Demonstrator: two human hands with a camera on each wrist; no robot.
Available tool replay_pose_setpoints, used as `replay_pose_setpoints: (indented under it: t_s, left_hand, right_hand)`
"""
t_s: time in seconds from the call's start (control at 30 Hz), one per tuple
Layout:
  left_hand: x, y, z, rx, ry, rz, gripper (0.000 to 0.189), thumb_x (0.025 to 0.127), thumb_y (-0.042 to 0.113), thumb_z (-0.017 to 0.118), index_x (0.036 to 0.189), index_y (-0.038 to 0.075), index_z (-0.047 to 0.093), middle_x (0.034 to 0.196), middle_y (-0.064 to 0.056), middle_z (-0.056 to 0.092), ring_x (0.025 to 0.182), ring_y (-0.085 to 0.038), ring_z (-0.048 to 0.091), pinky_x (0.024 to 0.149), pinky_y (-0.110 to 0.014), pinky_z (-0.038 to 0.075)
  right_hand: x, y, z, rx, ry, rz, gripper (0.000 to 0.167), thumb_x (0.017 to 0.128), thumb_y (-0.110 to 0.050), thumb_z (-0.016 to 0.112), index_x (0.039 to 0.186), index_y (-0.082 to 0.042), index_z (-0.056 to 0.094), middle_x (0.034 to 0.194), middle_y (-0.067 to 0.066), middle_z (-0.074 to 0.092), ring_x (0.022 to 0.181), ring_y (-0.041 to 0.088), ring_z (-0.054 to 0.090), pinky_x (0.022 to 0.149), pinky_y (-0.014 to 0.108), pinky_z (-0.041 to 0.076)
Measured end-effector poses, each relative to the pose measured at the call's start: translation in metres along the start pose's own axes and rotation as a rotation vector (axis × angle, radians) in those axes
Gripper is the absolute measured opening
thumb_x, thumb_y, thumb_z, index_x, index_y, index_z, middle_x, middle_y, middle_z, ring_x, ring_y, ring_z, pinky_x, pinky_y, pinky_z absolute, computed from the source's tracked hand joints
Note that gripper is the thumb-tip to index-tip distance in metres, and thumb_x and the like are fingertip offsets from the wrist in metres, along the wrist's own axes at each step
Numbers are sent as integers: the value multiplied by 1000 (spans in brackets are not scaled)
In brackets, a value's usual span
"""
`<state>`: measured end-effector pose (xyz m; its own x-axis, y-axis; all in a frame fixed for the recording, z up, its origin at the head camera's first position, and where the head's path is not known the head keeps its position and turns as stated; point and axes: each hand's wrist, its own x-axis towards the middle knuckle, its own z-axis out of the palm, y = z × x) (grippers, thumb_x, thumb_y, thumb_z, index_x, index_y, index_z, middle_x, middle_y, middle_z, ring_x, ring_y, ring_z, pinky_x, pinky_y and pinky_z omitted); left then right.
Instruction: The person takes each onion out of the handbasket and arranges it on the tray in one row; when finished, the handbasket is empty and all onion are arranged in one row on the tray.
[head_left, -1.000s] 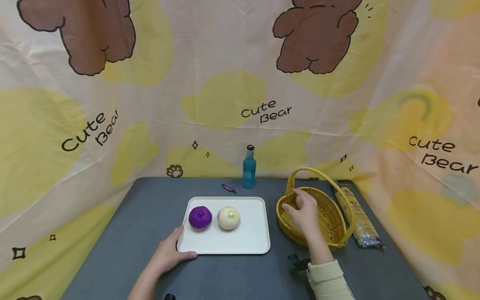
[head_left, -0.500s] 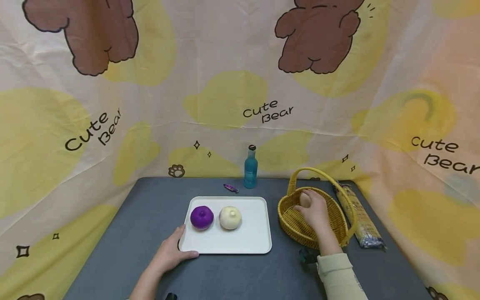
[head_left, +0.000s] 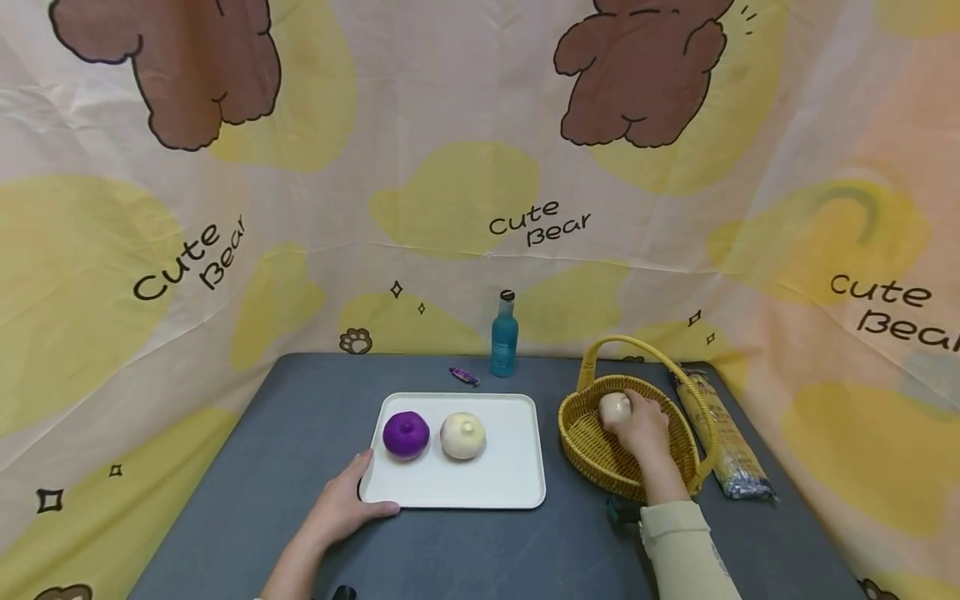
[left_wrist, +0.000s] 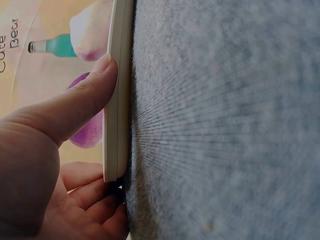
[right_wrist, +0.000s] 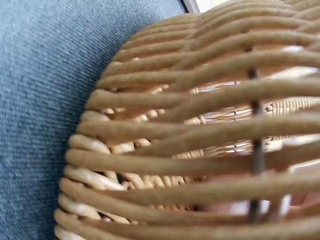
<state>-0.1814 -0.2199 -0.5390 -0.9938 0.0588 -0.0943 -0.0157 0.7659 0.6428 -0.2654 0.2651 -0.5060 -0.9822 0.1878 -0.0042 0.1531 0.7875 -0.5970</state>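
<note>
My left hand (head_left: 347,502) holds the near-left corner of a white tray (head_left: 510,492). In the left wrist view its thumb lies against the tray's rim (left_wrist: 114,150), with the fingers around the corner. On the tray sit a round purple vegetable (head_left: 406,435) and a white onion-like one (head_left: 462,436), side by side. Inside the yellow wicker basket (head_left: 592,471), my right hand (head_left: 647,427) grips an off-white round thing (head_left: 614,408), its kind unclear. The basket's woven wall (right_wrist: 200,130) fills the right wrist view and mostly hides that hand.
A blue bottle (head_left: 504,340) stands behind the tray, near a small purple-wrapped candy (head_left: 464,377). Right of the basket lies a long plastic-wrapped yellow packet (head_left: 731,450). The basket's tall handle (head_left: 686,379) arches over its right side. A printed curtain (head_left: 420,208) hangs behind the table.
The right hand has moved rightward and down into the basket and taken hold of the off-white round thing, now more visible. The left hand stays at the tray's corner.
</note>
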Motion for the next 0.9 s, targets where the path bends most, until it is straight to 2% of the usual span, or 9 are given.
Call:
replay_pose_setpoints:
  t_s: [0.1, 0.23, 0.57, 0.9]
  left_hand:
    - [0, 0, 0, -4, 0, -1, 117, 68, 48, 91, 156, -2, 32, 158, -28, 35, 148, -50, 28, 116, -64, 29]
    - [-1, 0, -1, -6, 2, -1, 117, 68, 48, 91, 156, -2, 32, 158, -28, 35, 148, -50, 27, 116, -64, 29]
    - [-1, 0, -1, -10, 2, 0, 116, 68, 47, 91, 156, 0, 32, 158, -27, 35, 148, -50, 27, 116, -64, 30]
    - [-1, 1, 0, -5, 8, 10, 116, 68, 47, 91, 156, 0, 32, 158, -27, 35, 147, -50, 28, 116, -64, 30]
  right_hand:
    - [0, 2, 1, 38, -16, 20, 73, 91, -21, 73, 151, 1, 38, 142, 40, 37, 125, 62, 38, 97, 69, 39]
    - [0, 3, 1, 80, -16, 11, 71, 92, -19, 73, 151, 1, 38, 142, 40, 38, 125, 60, 40, 95, 68, 42]
    - [-3, 5, 1, 133, -16, 13, 77, 93, -22, 74, 154, 1, 34, 147, 36, 41, 128, 57, 43, 98, 67, 43]
    - [-14, -8, -8, 197, 20, 6, 79, 92, -27, 75, 156, -4, 35, 150, 31, 41, 132, 53, 41, 100, 65, 42]
